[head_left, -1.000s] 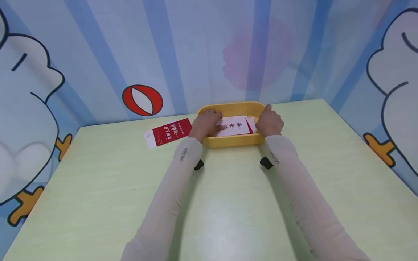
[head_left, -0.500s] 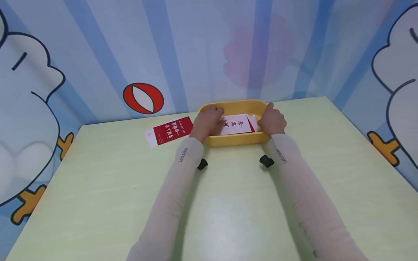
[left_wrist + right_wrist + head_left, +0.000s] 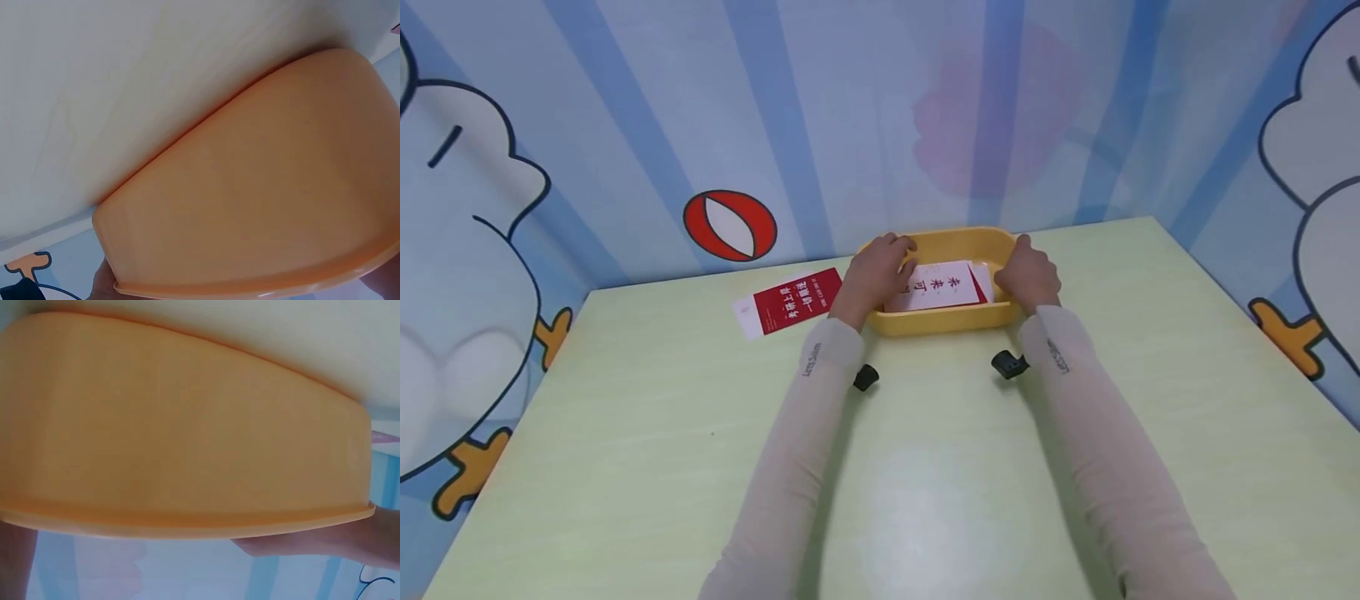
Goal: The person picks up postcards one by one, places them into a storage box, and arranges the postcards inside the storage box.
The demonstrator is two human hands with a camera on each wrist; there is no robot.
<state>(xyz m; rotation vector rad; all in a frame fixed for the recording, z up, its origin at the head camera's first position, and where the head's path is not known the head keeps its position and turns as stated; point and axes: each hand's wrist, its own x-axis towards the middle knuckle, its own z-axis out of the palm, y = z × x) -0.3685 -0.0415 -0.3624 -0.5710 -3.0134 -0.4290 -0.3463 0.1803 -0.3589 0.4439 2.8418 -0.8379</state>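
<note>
A shallow yellow plastic tray stands near the back edge of the table. White cards with red characters lie in it, a red one peeping out beneath. My left hand lies across the tray's left end, its fingers loose and spread over the inside. At the right end, my right hand grips the rim with curled fingers. Both wrist views are filled by the tray's outer wall, with parts of the hands showing beyond its rim.
A red card with white characters and a white end lies on the table, left of the tray. The printed backdrop rises directly behind the table edge. Small black wrist cameras hang under both sleeves.
My left thumb and fingers have lifted off the cards and spread apart. The right hand stays on the rim. The tray appears slightly shifted to the right and up in the head view.
</note>
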